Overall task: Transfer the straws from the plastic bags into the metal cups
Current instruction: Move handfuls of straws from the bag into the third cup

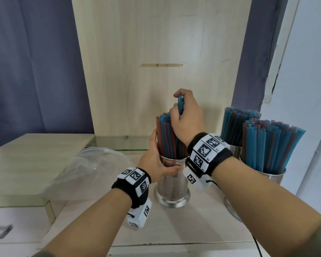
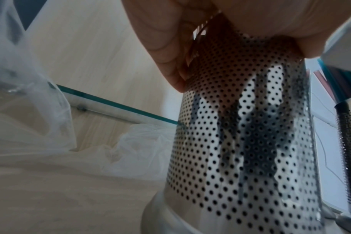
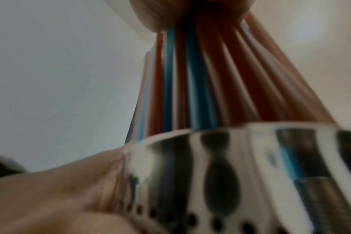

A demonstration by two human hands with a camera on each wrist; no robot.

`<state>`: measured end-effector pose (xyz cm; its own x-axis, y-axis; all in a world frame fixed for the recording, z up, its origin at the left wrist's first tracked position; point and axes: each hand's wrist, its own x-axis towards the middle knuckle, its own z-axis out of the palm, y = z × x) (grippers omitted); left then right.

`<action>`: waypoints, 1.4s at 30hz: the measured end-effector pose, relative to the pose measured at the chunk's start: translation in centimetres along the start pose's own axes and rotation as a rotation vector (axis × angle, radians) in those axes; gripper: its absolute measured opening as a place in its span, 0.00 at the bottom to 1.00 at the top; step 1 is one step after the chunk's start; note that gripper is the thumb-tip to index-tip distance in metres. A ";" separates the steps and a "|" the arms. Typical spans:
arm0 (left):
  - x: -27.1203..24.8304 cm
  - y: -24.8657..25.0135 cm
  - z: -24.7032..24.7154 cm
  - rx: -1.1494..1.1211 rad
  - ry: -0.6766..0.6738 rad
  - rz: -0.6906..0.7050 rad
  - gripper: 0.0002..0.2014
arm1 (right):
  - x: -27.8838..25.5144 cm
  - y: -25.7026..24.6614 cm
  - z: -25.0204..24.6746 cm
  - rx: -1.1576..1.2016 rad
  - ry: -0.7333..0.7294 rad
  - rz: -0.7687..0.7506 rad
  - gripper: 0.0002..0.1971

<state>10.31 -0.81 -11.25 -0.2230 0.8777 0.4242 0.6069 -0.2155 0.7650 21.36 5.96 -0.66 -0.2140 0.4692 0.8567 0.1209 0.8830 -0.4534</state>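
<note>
A perforated metal cup stands on the wooden counter, partly filled with blue and red straws. My left hand grips the cup near its rim; the left wrist view shows the palm against the cup wall. My right hand holds a bunch of straws above the cup, their lower ends inside it; a blue straw tip sticks out above my fist. The right wrist view, blurred, shows those straws dropping into the cup rim. An empty clear plastic bag lies left of the cup.
Two more metal cups packed with straws stand at the right, close to my right forearm. A glass shelf edge runs behind the bag. A wooden panel rises behind. A drawer unit sits at the left.
</note>
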 end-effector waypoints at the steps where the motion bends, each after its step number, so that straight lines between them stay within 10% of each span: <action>1: 0.0 0.0 0.0 0.003 0.004 0.005 0.67 | -0.2 0.1 -0.1 0.004 -0.005 0.010 0.12; 12: -0.1 0.1 0.0 0.024 0.018 0.008 0.66 | 1.9 -0.4 -5.1 -0.060 -0.424 -0.168 0.22; 24: -0.2 0.2 0.0 0.035 0.009 -0.003 0.66 | 0.4 0.5 -5.2 -0.134 -0.414 -0.304 0.24; 42: -0.4 0.4 0.0 -0.008 -0.005 0.005 0.66 | -2.0 0.8 -6.6 -0.230 -0.570 -0.127 0.35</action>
<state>10.67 -1.25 -11.11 -0.2164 0.8785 0.4259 0.6017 -0.2235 0.7668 28.31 5.65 -1.08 -0.7160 0.3462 0.6062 0.2522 0.9380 -0.2378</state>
